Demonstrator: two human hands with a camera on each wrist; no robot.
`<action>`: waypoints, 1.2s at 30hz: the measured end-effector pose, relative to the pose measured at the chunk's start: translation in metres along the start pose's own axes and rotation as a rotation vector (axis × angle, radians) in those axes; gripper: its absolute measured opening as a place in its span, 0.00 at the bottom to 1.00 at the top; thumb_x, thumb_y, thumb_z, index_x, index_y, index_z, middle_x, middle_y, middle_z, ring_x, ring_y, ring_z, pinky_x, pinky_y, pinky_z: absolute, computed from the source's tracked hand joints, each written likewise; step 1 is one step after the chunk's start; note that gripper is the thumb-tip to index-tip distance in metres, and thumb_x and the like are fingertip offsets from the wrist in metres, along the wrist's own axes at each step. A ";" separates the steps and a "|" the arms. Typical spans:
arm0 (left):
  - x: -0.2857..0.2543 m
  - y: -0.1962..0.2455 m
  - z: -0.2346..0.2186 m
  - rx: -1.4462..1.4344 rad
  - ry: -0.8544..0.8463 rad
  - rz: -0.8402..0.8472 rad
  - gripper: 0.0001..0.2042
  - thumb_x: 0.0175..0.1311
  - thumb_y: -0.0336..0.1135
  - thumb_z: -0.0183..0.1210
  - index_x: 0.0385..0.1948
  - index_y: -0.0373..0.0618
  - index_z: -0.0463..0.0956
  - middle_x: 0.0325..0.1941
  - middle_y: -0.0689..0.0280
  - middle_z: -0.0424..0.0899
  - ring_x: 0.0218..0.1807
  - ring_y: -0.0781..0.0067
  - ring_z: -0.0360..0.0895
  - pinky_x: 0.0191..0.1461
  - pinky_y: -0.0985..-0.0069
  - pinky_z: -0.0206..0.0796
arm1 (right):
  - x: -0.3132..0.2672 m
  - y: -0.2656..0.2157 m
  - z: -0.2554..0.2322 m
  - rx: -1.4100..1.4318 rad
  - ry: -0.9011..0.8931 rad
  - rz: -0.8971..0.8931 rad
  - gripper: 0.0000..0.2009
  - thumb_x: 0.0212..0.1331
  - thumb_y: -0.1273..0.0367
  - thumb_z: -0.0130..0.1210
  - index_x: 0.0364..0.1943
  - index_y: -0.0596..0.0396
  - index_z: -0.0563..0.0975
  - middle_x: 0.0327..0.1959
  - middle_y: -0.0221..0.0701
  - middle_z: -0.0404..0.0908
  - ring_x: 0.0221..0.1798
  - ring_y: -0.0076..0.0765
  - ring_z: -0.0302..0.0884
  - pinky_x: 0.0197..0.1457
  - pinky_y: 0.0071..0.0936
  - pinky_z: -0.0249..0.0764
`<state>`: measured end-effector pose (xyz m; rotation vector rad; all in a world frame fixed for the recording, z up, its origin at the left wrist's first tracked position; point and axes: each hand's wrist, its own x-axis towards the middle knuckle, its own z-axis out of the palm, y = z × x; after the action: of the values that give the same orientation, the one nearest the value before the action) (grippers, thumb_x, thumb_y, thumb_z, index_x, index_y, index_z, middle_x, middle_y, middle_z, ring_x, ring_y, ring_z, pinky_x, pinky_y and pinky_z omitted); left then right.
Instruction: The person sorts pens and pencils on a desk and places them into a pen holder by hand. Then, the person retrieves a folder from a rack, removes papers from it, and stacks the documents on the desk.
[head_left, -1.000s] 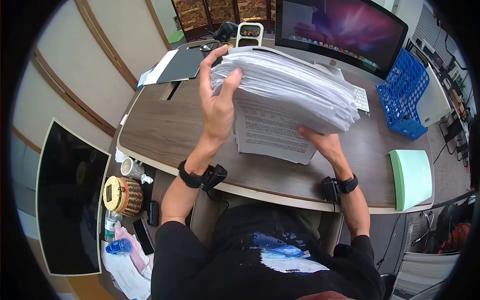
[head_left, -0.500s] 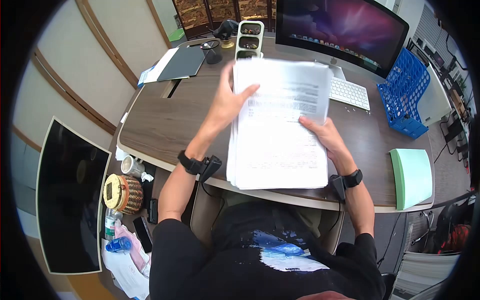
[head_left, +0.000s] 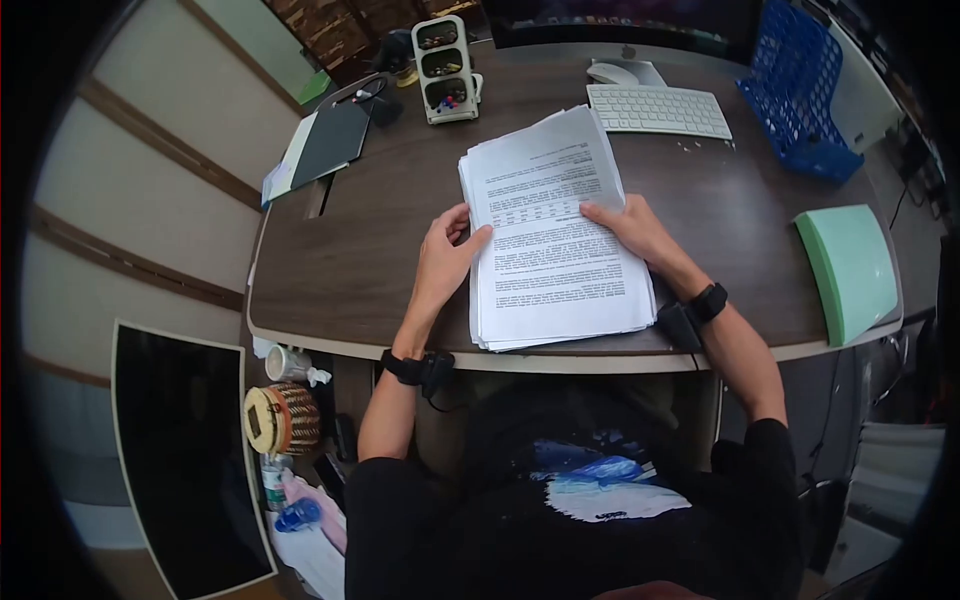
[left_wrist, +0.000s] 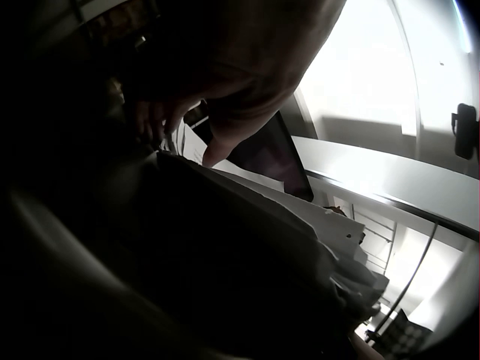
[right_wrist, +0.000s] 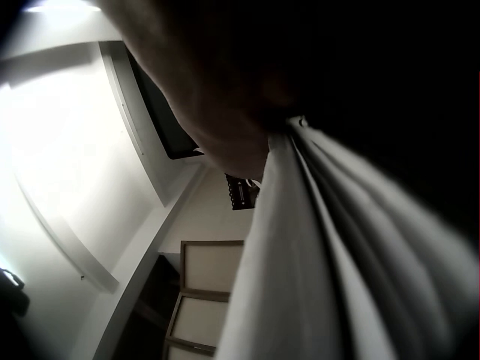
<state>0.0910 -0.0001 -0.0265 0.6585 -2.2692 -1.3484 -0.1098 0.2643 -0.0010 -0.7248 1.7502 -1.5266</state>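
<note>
A thick stack of printed paper (head_left: 545, 265) lies face up near the desk's front edge, turned slightly, its sheets not quite even along the sides. My left hand (head_left: 445, 260) holds its left side, thumb at the top sheet's margin and fingers bent against the edge. On the other side, my right hand (head_left: 645, 235) grips the right edge with the thumb lying on the print; its other fingers are hidden beneath. The left wrist view shows the sheet edges (left_wrist: 330, 232) below the thumb. Fanned, wavy sheets (right_wrist: 285, 247) run down from the hand in the right wrist view.
Behind the stack are a white keyboard (head_left: 660, 110), a mouse (head_left: 612, 74) and a pen organizer (head_left: 445, 70). A blue file rack (head_left: 800, 100) and a green paper pile (head_left: 850, 270) stand right. A dark folder (head_left: 332, 148) lies left, a woven basket (head_left: 285, 418) lower left.
The raised stack has come down from a tilt to lie facing up nearer the desk's front. Both hands have come down with it, the left one sliding lower along its side. The head view has shifted.
</note>
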 end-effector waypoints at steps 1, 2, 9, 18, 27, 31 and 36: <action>0.001 -0.002 0.001 0.009 -0.017 0.009 0.35 0.69 0.40 0.75 0.72 0.28 0.72 0.68 0.48 0.82 0.68 0.58 0.80 0.75 0.64 0.71 | 0.000 0.000 0.000 0.000 -0.012 -0.011 0.24 0.77 0.62 0.63 0.63 0.75 0.81 0.52 0.50 0.91 0.47 0.37 0.92 0.50 0.31 0.87; 0.003 -0.003 0.001 0.017 -0.032 0.018 0.36 0.68 0.44 0.75 0.71 0.27 0.73 0.66 0.50 0.83 0.66 0.60 0.81 0.73 0.65 0.71 | -0.001 0.001 0.000 0.015 0.000 -0.015 0.24 0.77 0.62 0.63 0.63 0.75 0.81 0.52 0.50 0.91 0.47 0.37 0.92 0.50 0.31 0.87; 0.017 0.008 0.007 -0.085 -0.034 -0.099 0.33 0.70 0.39 0.75 0.70 0.27 0.74 0.61 0.54 0.87 0.61 0.68 0.83 0.67 0.71 0.74 | -0.001 0.003 -0.001 -0.051 0.021 -0.081 0.25 0.76 0.61 0.63 0.63 0.74 0.81 0.53 0.50 0.91 0.49 0.38 0.91 0.50 0.31 0.86; 0.013 0.015 0.010 -0.403 -0.035 -0.153 0.28 0.70 0.35 0.75 0.65 0.28 0.76 0.57 0.57 0.87 0.57 0.73 0.82 0.64 0.74 0.75 | -0.001 0.002 0.000 -0.069 0.034 -0.085 0.25 0.75 0.61 0.63 0.62 0.74 0.82 0.52 0.50 0.91 0.50 0.39 0.91 0.54 0.34 0.85; 0.008 0.019 0.010 -0.066 -0.090 -0.062 0.17 0.75 0.38 0.70 0.53 0.33 0.81 0.46 0.61 0.91 0.44 0.78 0.85 0.50 0.76 0.77 | -0.003 -0.004 0.000 -0.094 0.028 -0.051 0.25 0.76 0.61 0.63 0.61 0.74 0.82 0.51 0.51 0.91 0.50 0.39 0.92 0.53 0.32 0.85; 0.009 0.016 0.006 -0.107 -0.097 -0.055 0.14 0.78 0.38 0.67 0.51 0.34 0.82 0.47 0.63 0.91 0.46 0.79 0.84 0.51 0.77 0.76 | 0.000 -0.002 -0.001 -0.071 0.013 -0.025 0.28 0.78 0.58 0.61 0.65 0.75 0.80 0.55 0.51 0.90 0.53 0.40 0.91 0.56 0.31 0.85; 0.009 0.001 -0.002 -0.367 -0.059 -0.017 0.12 0.85 0.35 0.59 0.57 0.35 0.77 0.53 0.59 0.89 0.52 0.76 0.84 0.55 0.77 0.76 | 0.002 0.004 -0.001 0.145 0.016 -0.020 0.38 0.82 0.46 0.51 0.71 0.75 0.74 0.64 0.53 0.85 0.61 0.42 0.88 0.65 0.31 0.81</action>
<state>0.0849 -0.0059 -0.0240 0.5175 -1.9835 -1.7531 -0.1116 0.2643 -0.0047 -0.6609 1.6280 -1.6578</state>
